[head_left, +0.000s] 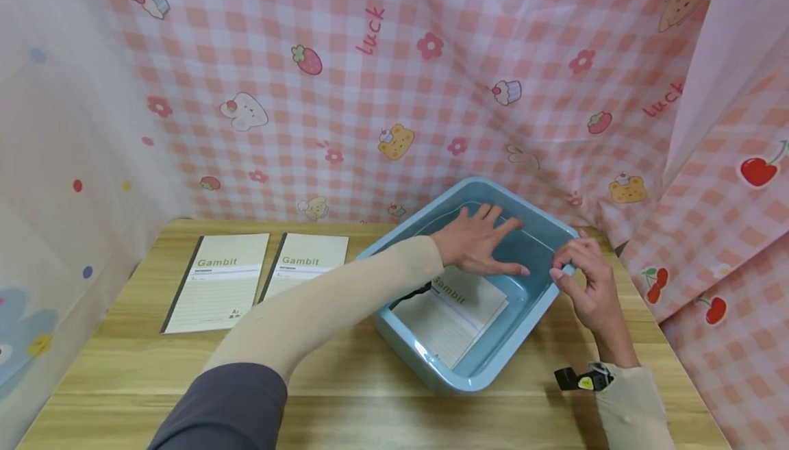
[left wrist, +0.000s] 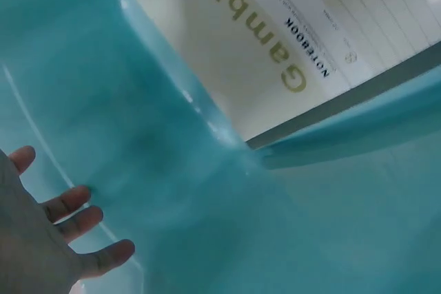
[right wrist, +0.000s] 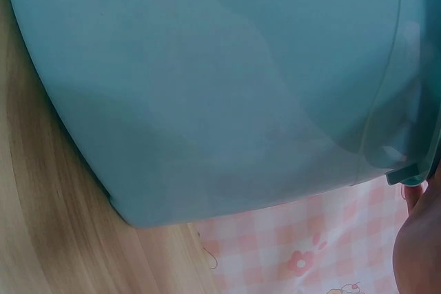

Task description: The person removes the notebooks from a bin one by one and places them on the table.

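A blue plastic bin stands at an angle on the table, and a white Gambit notebook with a dark spine lies on its bottom. My left hand reaches into the bin with its fingers spread, holding nothing. In the left wrist view this hand is near the bin's inner wall, apart from the notebook. My right hand grips the bin's rim at its right corner, thumb on the near side. The right wrist view shows the bin's outer wall and part of the right hand.
Two more Gambit notebooks lie side by side on the wooden table: the left one shows whole, and my left forearm partly covers the other. A pink checked curtain hangs behind the table.
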The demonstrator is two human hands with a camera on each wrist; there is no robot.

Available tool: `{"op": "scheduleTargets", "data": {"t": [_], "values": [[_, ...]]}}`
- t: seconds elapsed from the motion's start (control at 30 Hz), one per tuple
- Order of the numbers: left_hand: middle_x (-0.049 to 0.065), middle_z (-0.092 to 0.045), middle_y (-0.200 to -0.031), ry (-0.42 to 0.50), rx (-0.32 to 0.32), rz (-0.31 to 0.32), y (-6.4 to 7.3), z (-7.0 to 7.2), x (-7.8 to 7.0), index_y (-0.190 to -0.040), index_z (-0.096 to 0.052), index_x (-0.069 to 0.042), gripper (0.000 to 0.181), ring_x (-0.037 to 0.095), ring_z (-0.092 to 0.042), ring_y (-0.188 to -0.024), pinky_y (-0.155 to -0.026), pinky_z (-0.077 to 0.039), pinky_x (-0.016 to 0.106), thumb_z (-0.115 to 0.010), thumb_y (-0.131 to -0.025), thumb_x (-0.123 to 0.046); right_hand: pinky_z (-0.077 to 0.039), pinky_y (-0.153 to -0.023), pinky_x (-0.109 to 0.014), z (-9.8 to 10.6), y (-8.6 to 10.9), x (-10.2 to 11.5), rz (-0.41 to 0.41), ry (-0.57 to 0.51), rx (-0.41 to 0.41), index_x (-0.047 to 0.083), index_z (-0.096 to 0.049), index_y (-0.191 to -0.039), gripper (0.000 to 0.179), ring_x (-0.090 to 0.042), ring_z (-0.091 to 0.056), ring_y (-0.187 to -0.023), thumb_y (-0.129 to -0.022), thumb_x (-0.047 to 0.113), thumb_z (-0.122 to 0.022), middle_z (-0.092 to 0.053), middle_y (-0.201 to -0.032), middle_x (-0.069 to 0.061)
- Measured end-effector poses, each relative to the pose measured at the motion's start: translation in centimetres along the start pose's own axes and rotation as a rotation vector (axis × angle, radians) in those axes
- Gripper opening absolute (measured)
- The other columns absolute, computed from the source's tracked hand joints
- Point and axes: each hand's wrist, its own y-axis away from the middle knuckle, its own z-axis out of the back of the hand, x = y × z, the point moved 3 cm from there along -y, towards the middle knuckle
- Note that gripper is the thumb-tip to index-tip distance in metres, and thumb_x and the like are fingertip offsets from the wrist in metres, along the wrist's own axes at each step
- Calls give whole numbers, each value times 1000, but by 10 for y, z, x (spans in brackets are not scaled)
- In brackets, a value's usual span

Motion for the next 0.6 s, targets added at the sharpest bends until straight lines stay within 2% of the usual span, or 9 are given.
{"op": "scheduleTargets", "data": {"t": [0.23,0.3,0.47,0.6], "values": [[8,-16,-169,-9,93,23,-10,-18,-1,-164,-9,-33,98,24,-20,-155,-124,-26,54,-35,-88,-89,-28,-109,-33,1,0,1,14,-6,-5,7,-62,-75,15,-14,-51,-95,-79,-8,-62,-59,-77,-3],[7,-19,-167,0,115,28,-11,-24,-1,-163,-10,-33,97,24,-23,-152,-123,-27,53,-34,-88,-89,-26,-114,-35,1,0,1,9,-5,-4,6,-62,-75,15,-14,-50,-94,-79,-8,-62,-59,-77,-3],[6,-27,-160,12,153,30,-9,-35,1,-161,-14,-32,93,21,-30,-143,-117,-35,48,-34,-89,-87,-18,-124,-42,2,0,0,-14,-4,1,6,-62,-76,15,-14,-50,-93,-78,-9,-63,-59,-77,-5],[8,-25,-163,19,232,16,-6,-43,1,-163,-15,-29,94,21,-28,-146,-118,-35,48,-38,-90,-85,-18,-124,-43,2,0,0,-12,-4,-3,6,-61,-75,15,-15,-50,-92,-77,-9,-62,-58,-77,-5]]}}
